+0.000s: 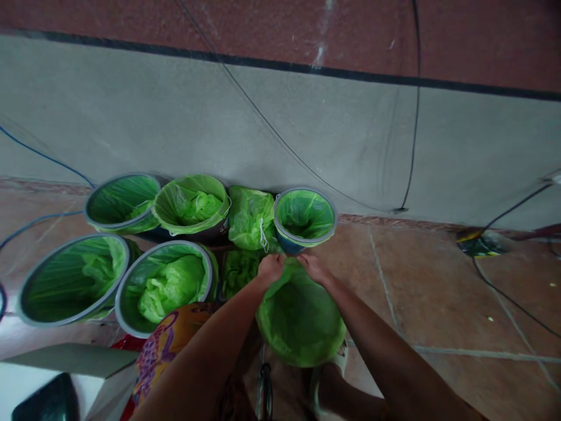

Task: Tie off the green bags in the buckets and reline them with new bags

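In the lower middle stands a small bin lined with a green plastic bag (pixel 302 318), its edge turned over the rim. My left hand (pixel 272 268) is closed on the bag's edge at the far side of the rim. Close beside it, my right hand (pixel 314 268) grips the same edge, its fingers partly hidden. Just beyond my hands is another lined bin (pixel 304 215) with a grey rim. To its left a crumpled green bag with a white tie (pixel 252 217) covers a container.
More lined bins stand to the left: one (pixel 123 202) by the wall, a green-rimmed one (pixel 193 206), and two nearer ones (pixel 74 280) (pixel 169 286). A cardboard box (pixel 65 359) is at the lower left. Cables (pixel 414 146) hang along the wall; tiled floor (pixel 429 280) lies right.
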